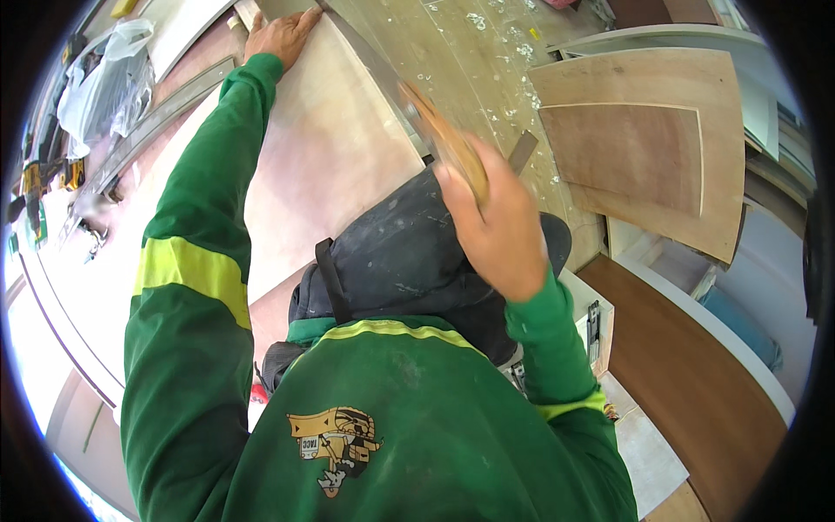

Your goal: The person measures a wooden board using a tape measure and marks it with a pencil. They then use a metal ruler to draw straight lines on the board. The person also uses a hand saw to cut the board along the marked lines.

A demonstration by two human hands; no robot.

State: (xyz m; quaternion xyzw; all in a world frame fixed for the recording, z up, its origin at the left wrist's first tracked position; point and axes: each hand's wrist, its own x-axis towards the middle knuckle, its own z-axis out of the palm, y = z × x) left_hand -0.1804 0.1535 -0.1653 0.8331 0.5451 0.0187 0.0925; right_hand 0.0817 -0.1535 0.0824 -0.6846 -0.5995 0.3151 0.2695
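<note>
My right hand (500,226) is wrapped round the wooden handle (448,143) of a handsaw, and both are a little smeared by motion. From the handle the saw's thin blade (365,54) runs away toward the upper left, along the right edge of a pale plywood board (326,152). Whether its teeth are in the wood I cannot tell. At the board's far end my left hand (283,36) lies with fingers stretched out, pressing on the surface near the blade's far end. My dark-trousered leg (400,244) is against the board's near edge.
Left of the board are a long metal bar (165,111), a clear plastic bag (109,87) and a yellow-black cordless drill (35,178). A panelled wooden door (635,157) stands at right, above a brown board (687,383). Shavings (524,50) dot the floor.
</note>
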